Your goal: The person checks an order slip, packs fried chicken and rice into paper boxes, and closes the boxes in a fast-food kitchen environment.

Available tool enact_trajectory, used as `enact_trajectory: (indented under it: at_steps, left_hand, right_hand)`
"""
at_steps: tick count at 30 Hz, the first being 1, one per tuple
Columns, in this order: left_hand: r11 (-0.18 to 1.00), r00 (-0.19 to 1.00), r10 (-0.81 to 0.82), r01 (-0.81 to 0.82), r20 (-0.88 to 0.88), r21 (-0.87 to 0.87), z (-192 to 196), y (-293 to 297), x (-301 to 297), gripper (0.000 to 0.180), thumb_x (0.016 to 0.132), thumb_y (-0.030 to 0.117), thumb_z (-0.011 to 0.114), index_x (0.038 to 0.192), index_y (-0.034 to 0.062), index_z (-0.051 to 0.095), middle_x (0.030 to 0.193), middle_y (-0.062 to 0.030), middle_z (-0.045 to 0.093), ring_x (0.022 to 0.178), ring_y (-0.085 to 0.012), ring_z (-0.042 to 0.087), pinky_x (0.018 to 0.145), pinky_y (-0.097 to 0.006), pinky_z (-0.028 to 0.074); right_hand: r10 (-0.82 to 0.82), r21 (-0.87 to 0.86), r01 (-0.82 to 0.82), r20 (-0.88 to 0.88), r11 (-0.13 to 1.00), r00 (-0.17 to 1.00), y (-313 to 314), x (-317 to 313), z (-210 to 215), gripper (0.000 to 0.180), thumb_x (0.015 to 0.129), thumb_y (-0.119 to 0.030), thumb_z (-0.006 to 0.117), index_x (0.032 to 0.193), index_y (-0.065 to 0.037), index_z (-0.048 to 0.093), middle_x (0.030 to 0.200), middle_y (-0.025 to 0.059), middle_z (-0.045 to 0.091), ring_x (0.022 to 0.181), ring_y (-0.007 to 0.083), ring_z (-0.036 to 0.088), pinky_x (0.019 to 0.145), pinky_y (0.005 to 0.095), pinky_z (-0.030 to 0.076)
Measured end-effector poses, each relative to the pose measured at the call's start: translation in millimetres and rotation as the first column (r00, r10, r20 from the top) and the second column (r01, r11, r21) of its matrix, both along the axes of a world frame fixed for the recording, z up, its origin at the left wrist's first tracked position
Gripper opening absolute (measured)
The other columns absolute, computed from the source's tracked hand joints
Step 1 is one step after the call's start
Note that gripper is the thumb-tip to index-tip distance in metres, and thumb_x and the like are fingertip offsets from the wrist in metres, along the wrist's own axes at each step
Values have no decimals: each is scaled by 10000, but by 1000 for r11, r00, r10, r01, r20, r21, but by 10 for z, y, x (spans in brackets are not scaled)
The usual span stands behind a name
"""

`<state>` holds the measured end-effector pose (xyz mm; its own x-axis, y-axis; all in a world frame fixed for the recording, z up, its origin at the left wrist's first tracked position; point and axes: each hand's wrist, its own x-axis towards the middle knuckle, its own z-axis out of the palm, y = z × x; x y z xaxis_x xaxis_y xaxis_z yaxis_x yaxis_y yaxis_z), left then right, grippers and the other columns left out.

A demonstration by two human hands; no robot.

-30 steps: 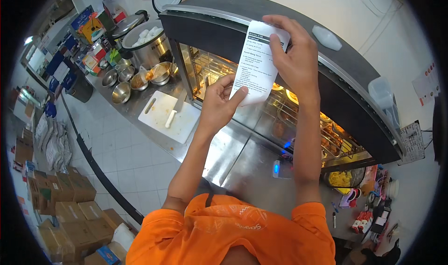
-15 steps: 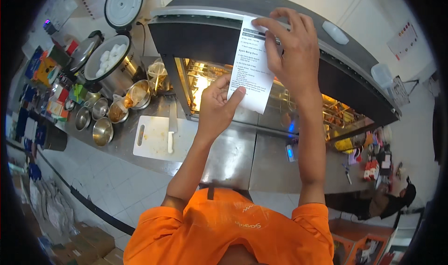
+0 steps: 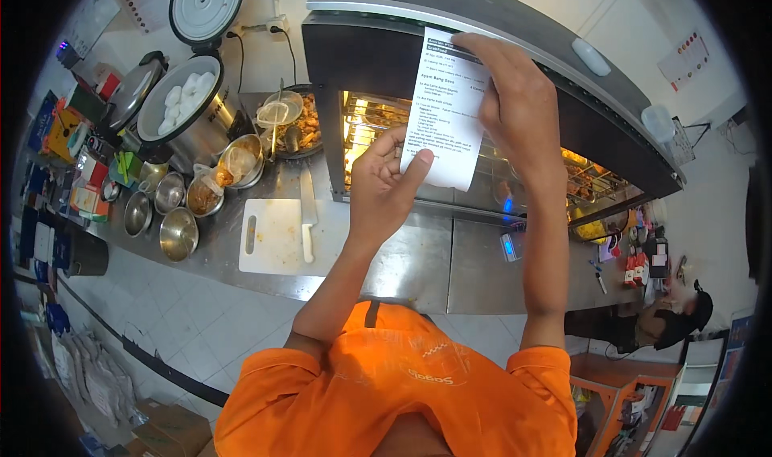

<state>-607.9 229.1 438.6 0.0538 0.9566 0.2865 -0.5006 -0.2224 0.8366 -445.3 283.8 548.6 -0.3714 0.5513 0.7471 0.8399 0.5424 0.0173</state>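
Between my hands a long white printed receipt (image 3: 442,115) hangs in front of the black food display warmer (image 3: 362,63). My left hand (image 3: 390,183) pinches its lower left edge, thumb on the printed face and the other fingers behind. At its upper right, my right hand (image 3: 519,107) is closed on the paper's edge, the index finger bent along the top; the thumb is mostly hidden. Lit food on racks shows behind the glass around the receipt.
On the steel counter (image 3: 402,252) a white cutting board (image 3: 273,252) carries a knife (image 3: 307,216). Several metal bowls (image 3: 178,233) and a big pot (image 3: 217,123) of white wrapped bundles stand left. A pan of fried pieces (image 3: 305,123) sits beside the warmer. Another person (image 3: 667,320) is at far right.
The view has shifted slightly, so the counter and warmer sit further right. My right index finger, raised before, now bends onto the receipt's top edge; my left hand keeps its pinch.
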Motion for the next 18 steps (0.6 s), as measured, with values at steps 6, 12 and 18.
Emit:
enact_trajectory:
  at_steps: [6,12,18]
  left_hand:
    - [998,998,59,-60,37,27,34,48,-120,338,946,45,678,1237,-79,559,1138,-127,678,1007,-160,698,855,-256,575]
    - [994,994,105,-106,40,38,13,138,-193,383,937,9,666,1283,-98,540,1165,-131,658,998,-165,703,838,-252,573]
    - [988,986,148,-151,74,35,-18,190,-203,378,938,14,669,1278,-89,541,1166,-131,659,1016,-165,698,851,-259,565]
  right_hand:
    - [-20,79,12,91,997,996,47,-162,70,500,663,67,622,1134,-74,715,1108,86,663,1019,296,626,867,397,528]
    - [48,132,-62,104,989,993,149,-276,65,490,654,79,623,1114,-61,717,1057,80,672,1002,297,621,874,410,520]
    - [53,149,-66,90,987,995,132,-256,66,487,662,78,624,1109,-88,722,960,70,703,1014,298,624,885,417,509]
